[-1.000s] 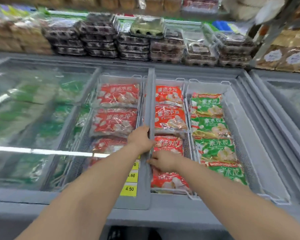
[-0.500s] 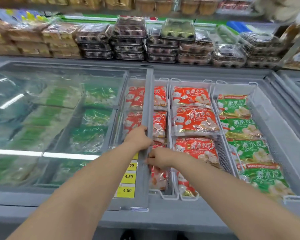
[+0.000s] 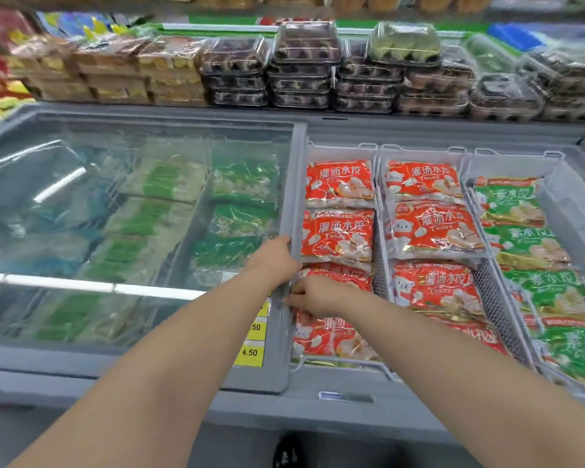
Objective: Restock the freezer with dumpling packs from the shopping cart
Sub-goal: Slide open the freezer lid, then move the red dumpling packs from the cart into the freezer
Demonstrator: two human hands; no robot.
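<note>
Left hand [image 3: 277,261] curled over the grey right edge of the sliding lid [image 3: 296,184], fingers wrapped round the frame. Right hand [image 3: 313,295] just below and touching it, fingertips hooked on the same edge, so both hands sit together on the lid. The freezer [image 3: 335,410] is a grey chest. Its open right part holds three wire baskets [image 3: 487,292] side by side. Red dumpling packs [image 3: 338,234] are glossy plastic bags, bright red with white lettering and pictures of pale dumplings, lying flat in a row front to back. I count four in the left basket, the third partly under my hands. The middle basket holds three in full and a fourth mostly behind my right forearm. Green dumpling packs [image 3: 527,244], same shape with green print, fill the right basket: four. More green packs lie under the glass, too fogged to count. Three yellow price tags [image 3: 249,352] are on the lid, two partly hidden by my left arm. A second ago the lid edge lay between the two red columns and its glass covered the left one. Now it stands further left and that column is open to the air.
</note>
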